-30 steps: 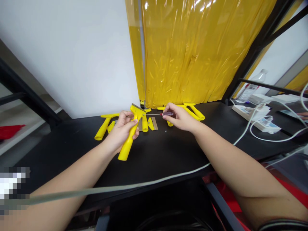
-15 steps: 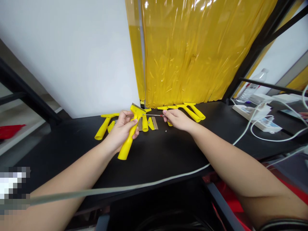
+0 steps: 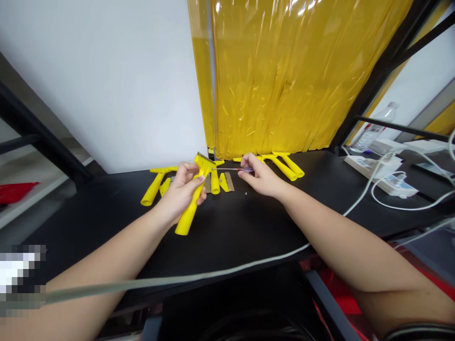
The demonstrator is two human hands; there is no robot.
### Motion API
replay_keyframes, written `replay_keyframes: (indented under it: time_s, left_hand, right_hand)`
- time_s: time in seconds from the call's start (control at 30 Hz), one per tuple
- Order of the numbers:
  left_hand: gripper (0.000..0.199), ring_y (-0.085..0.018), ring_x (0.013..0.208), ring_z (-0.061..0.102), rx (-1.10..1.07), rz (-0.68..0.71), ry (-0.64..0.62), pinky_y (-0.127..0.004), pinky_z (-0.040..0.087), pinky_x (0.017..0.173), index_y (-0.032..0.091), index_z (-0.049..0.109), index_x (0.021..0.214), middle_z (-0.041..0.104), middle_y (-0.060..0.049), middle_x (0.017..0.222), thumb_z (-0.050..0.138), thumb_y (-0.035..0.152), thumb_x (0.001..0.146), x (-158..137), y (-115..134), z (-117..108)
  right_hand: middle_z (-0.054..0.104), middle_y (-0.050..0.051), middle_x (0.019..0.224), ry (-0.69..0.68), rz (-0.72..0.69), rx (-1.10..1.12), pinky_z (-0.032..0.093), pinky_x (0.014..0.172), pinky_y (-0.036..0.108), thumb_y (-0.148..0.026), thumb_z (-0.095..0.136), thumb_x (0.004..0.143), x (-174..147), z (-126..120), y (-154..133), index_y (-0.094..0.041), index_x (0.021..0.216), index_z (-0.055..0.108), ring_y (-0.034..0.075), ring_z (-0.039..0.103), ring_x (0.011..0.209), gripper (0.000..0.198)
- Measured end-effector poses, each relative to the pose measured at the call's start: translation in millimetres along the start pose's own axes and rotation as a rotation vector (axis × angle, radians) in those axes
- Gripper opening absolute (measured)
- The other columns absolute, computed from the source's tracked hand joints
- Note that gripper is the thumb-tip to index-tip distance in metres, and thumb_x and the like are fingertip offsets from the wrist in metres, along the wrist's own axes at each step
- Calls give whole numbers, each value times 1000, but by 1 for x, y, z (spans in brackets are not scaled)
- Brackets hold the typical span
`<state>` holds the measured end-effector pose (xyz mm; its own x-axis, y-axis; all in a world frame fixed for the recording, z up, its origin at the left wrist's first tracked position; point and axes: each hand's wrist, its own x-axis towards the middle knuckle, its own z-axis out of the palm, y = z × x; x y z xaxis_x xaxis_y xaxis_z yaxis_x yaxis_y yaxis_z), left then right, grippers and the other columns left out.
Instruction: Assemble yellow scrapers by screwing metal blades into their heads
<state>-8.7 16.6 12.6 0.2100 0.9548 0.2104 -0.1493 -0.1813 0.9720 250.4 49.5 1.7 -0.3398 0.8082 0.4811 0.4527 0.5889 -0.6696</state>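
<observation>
My left hand (image 3: 185, 187) is closed round a yellow scraper (image 3: 188, 213), its head tilted up and its hollow handle pointing down toward me. From the right, my right hand (image 3: 261, 175) grips a screwdriver (image 3: 245, 169) by its reddish, partly clear handle. The thin shaft runs left, and its tip meets the side of the scraper's head. Beyond my hands lie more yellow scrapers (image 3: 284, 168), a loose yellow plate (image 3: 223, 182) and a flat metal blade (image 3: 230, 182). A tiny screw (image 3: 245, 193) rests on the black table below my right hand.
The black table (image 3: 227, 227) backs onto a white panel (image 3: 124, 85) and a yellow plastic curtain (image 3: 277, 85). A white cable (image 3: 249, 263) crosses the front edge. At right are power strips (image 3: 384, 177) and a plastic bottle (image 3: 377, 125).
The fingers of my right hand have shifted round the screwdriver handle, opening a little and showing more of it. My left hand and the scraper stay nearly in place.
</observation>
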Motion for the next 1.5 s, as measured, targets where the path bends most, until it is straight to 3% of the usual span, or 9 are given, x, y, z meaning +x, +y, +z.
replay_keyframes:
  time_s: [0.1,0.2,0.4,0.53,0.93,1.13,1.3,1.5]
  left_hand:
    - [35,-7,48,59,2,4,3,-19,42,38,27,40,106,55,4,95,70,23,88,0,0,0]
    - [36,-7,48,59,-2,-2,1,-18,43,38,26,40,106,56,4,93,71,23,87,0,1,1]
    - [37,-7,49,59,17,-4,3,-19,43,39,26,40,107,56,4,95,71,25,87,-1,2,0]
    - [37,-6,48,59,35,15,-10,-19,43,38,26,40,107,56,3,97,72,26,87,-1,-1,-1]
    - [34,-5,50,59,88,54,-25,-18,45,39,25,41,106,57,2,99,71,24,90,-1,-1,-1]
    - [32,-6,49,59,107,66,-46,-19,45,39,26,40,107,57,2,99,68,25,91,0,-3,-3]
    - [31,-6,48,59,116,57,-47,-20,43,38,26,39,106,54,3,101,66,25,91,-1,-2,-1]
    - [30,-5,49,59,137,73,-61,-21,44,39,26,39,106,52,2,107,65,27,92,-3,-4,1]
  right_hand:
    - [60,2,85,-41,73,-18,44,73,32,-43,51,101,1,0,-2,-21,99,58,18,56,78,24]
    - [61,4,82,-83,93,-81,43,73,32,-41,41,104,3,0,-3,-19,91,62,19,57,78,33]
    - [61,0,83,-62,3,-95,40,69,30,-33,54,98,0,0,-4,-22,101,54,17,52,72,11]
    - [57,-2,78,-52,7,-117,39,67,30,-29,54,96,-3,1,-10,-23,102,51,17,49,68,9]
    - [68,7,95,82,-98,-216,47,77,34,-29,55,99,-5,0,-17,-22,104,55,21,62,83,9]
    - [69,7,94,135,-37,-210,47,75,33,-32,58,99,-4,1,-19,-20,100,60,20,61,79,12]
    - [65,4,78,158,4,-263,41,71,31,-38,54,102,-1,2,-18,-19,88,62,18,57,70,24]
    - [60,2,68,79,131,-232,37,68,31,-44,45,106,-1,2,-19,-19,77,61,17,55,66,41]
